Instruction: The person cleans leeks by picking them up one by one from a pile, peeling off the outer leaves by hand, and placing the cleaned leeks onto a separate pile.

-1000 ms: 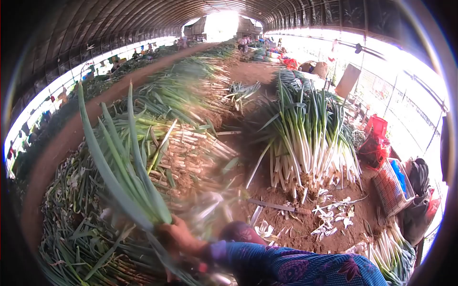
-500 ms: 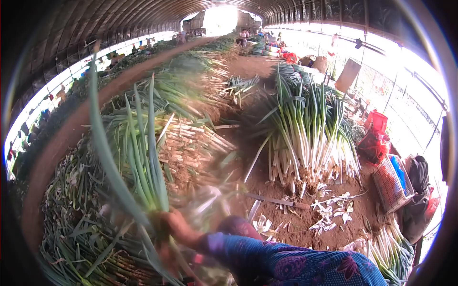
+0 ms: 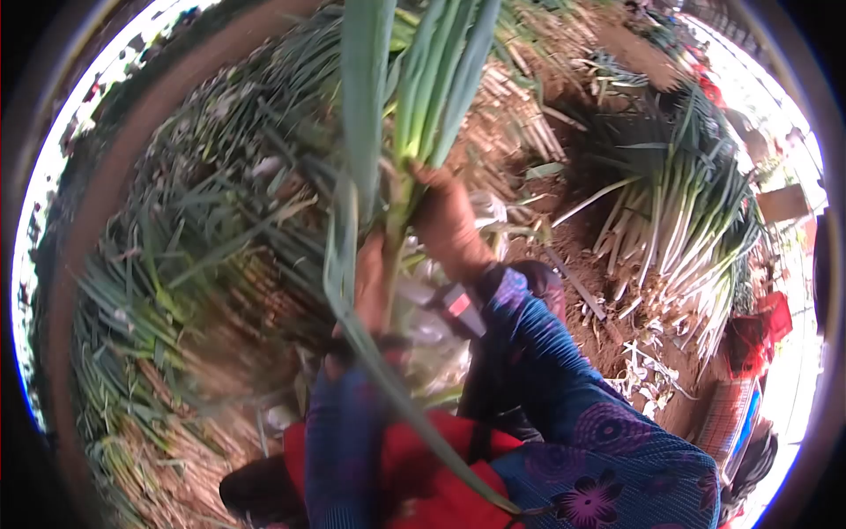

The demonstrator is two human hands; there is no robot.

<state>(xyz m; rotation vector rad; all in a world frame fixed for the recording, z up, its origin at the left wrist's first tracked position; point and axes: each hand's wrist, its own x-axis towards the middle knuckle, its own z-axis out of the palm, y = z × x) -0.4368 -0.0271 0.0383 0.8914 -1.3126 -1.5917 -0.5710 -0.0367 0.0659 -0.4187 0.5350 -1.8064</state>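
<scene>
A large green onion [image 3: 398, 198] stands upright in front of me, its broad green leaves reaching past the top of the head view. My right hand [image 3: 449, 220] is closed around its stalk just below where the leaves fan out. Lower down, my left hand [image 3: 368, 278] lies against the left side of the stalk; its fingers are blurred and partly hidden. One long leaf [image 3: 383, 370] bends down across my left forearm toward my lap. The root end of the stalk is not clear.
Heaped green onions [image 3: 220, 194] cover the ground to the left. A bundle of cleaned ones [image 3: 670, 203] lies at right, beside a long flat blade [image 3: 577, 284] and peeled scraps [image 3: 648, 370] on the soil. A crate [image 3: 727, 419] and red bag [image 3: 753, 339] stand far right.
My view has tilted down and turned left. My right hand, with the green onion, appears higher and further right in view. My left hand now shows beside the stalk.
</scene>
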